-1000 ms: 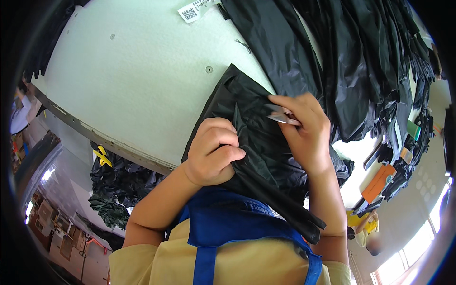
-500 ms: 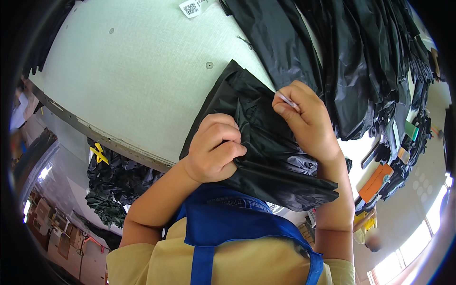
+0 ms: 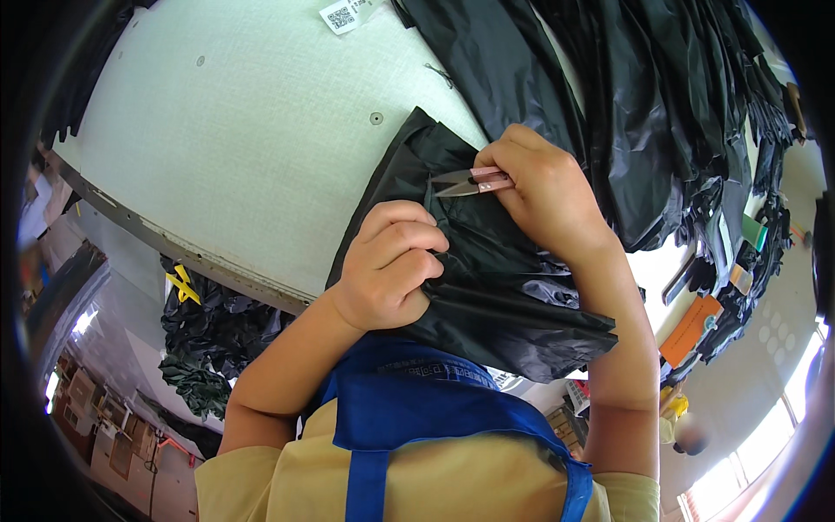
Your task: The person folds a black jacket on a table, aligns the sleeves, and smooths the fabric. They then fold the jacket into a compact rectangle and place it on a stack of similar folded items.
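A black fabric piece point(image 3: 513, 326) lies bunched at the table's near edge, partly over my blue apron. My left hand point(image 3: 391, 265) is closed on a fold of it, fingers curled into the cloth. In my right hand point(image 3: 548, 187) is a pair of small thread snips point(image 3: 474, 182) with pinkish handles. Their blades are parted and point left, just above the cloth near my left fingers. Whether the blade tips touch the fabric I cannot tell.
The pale table point(image 3: 261, 130) has a white tag point(image 3: 344, 16) at its far edge. More black garment pieces point(image 3: 635, 130) lie at the right, with an orange card point(image 3: 691, 331) and a dark phone-like object point(image 3: 679, 280). Crumpled black fabric point(image 3: 213, 348) sits below the table's left edge. Another person point(image 3: 674, 418) is at far right.
My right hand has moved left toward my left hand. The snips, mostly hidden in the palm before, now show with blades pointing left. My left hand keeps its hold on the cloth.
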`<action>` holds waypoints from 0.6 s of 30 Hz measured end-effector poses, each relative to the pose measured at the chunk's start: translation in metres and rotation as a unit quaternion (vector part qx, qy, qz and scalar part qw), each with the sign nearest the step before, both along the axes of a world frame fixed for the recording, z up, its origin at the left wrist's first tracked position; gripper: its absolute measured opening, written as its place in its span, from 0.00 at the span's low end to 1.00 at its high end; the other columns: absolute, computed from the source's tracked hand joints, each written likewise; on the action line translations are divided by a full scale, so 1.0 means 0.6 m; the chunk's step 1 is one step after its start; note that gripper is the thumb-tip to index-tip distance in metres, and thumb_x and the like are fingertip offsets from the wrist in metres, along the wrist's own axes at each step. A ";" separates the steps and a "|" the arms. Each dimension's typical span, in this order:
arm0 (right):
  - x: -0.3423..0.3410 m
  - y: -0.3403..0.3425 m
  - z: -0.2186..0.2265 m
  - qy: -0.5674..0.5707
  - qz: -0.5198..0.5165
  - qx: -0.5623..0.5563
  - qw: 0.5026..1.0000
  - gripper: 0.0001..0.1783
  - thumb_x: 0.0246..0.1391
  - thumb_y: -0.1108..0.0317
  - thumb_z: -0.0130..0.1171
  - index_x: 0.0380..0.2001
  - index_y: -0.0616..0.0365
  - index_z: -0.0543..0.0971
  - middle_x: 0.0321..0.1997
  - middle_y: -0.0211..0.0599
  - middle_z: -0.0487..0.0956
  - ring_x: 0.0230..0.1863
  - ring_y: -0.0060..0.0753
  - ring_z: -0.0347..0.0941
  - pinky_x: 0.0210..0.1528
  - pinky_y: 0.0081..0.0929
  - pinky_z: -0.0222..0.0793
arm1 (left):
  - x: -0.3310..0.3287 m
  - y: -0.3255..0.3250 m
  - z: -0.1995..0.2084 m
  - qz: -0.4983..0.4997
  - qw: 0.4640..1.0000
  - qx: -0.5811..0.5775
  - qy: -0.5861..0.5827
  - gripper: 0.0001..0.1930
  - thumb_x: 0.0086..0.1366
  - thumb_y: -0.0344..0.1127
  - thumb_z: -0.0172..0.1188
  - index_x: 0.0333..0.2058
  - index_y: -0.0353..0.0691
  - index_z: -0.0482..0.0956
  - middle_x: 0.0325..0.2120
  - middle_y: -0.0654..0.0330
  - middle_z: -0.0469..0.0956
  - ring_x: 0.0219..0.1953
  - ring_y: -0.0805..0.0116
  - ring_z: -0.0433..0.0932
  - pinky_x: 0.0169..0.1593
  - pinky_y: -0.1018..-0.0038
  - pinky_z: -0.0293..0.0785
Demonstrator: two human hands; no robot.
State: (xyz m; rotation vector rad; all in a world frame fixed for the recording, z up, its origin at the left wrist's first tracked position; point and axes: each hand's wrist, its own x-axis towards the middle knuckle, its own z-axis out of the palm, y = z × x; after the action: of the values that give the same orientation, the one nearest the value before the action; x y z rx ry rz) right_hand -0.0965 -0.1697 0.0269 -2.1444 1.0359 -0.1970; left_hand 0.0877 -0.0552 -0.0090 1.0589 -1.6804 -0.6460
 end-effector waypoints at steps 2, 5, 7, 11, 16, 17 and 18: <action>-0.001 0.000 0.006 -0.021 -0.018 0.038 0.999 0.08 0.47 0.78 0.61 0.33 0.63 0.77 0.30 0.42 0.74 0.32 0.43 0.75 0.34 0.31 0.70 | -0.001 0.002 0.000 0.001 1.000 0.005 0.002 0.10 0.35 0.19 0.58 0.20 0.38 0.71 0.30 0.57 0.78 0.35 0.54 0.75 0.36 0.68 0.73; -0.006 -0.003 0.019 -0.040 -0.032 0.104 0.993 0.07 0.50 0.75 0.61 0.33 0.64 0.77 0.31 0.44 0.74 0.32 0.47 0.73 0.35 0.34 0.69 | -0.001 -0.002 0.003 -0.002 1.000 0.007 0.008 0.11 0.34 0.17 0.56 0.20 0.38 0.70 0.30 0.56 0.78 0.35 0.54 0.74 0.37 0.67 0.73; -0.006 -0.005 0.029 -0.045 -0.036 0.144 0.988 0.07 0.52 0.74 0.60 0.33 0.65 0.76 0.31 0.45 0.73 0.32 0.47 0.72 0.35 0.33 0.67 | 0.001 -0.001 0.001 -0.004 1.000 0.010 0.006 0.11 0.34 0.17 0.55 0.20 0.38 0.70 0.30 0.56 0.79 0.35 0.53 0.74 0.37 0.67 0.73; -0.005 -0.001 0.049 -0.048 -0.043 0.189 0.980 0.07 0.53 0.73 0.60 0.34 0.65 0.75 0.30 0.44 0.72 0.31 0.46 0.70 0.35 0.32 0.66 | 0.005 -0.004 0.008 -0.019 0.999 0.031 0.007 0.12 0.36 0.15 0.53 0.21 0.38 0.71 0.29 0.57 0.79 0.34 0.52 0.74 0.37 0.68 0.73; -0.006 0.016 0.055 -0.059 -0.036 0.165 0.984 0.08 0.51 0.76 0.60 0.35 0.64 0.74 0.31 0.45 0.72 0.32 0.47 0.71 0.35 0.32 0.67 | 0.001 -0.012 0.036 0.026 0.985 0.168 0.032 0.07 0.48 0.20 0.60 0.27 0.37 0.77 0.22 0.58 0.76 0.30 0.58 0.74 0.35 0.69 0.72; -0.005 0.020 0.057 -0.059 -0.033 0.160 0.985 0.08 0.51 0.76 0.60 0.35 0.64 0.74 0.31 0.45 0.72 0.32 0.48 0.71 0.35 0.33 0.68 | -0.007 -0.015 0.043 0.065 0.978 0.198 0.014 0.06 0.50 0.22 0.62 0.29 0.37 0.78 0.19 0.59 0.74 0.30 0.60 0.74 0.34 0.69 0.72; -0.004 0.023 0.060 -0.059 -0.030 0.155 0.986 0.08 0.50 0.77 0.59 0.35 0.63 0.74 0.31 0.45 0.72 0.33 0.48 0.71 0.36 0.33 0.68 | -0.007 -0.021 0.046 0.043 0.978 0.202 -0.024 0.08 0.52 0.28 0.66 0.32 0.38 0.79 0.20 0.60 0.74 0.29 0.62 0.73 0.33 0.68 0.70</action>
State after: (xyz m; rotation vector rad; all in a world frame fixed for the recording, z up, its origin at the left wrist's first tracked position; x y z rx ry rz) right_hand -0.0991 -0.1557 0.0629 -1.8024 0.9923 -0.1774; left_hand 0.0837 -0.0678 0.0185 1.4345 -1.5698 -0.9371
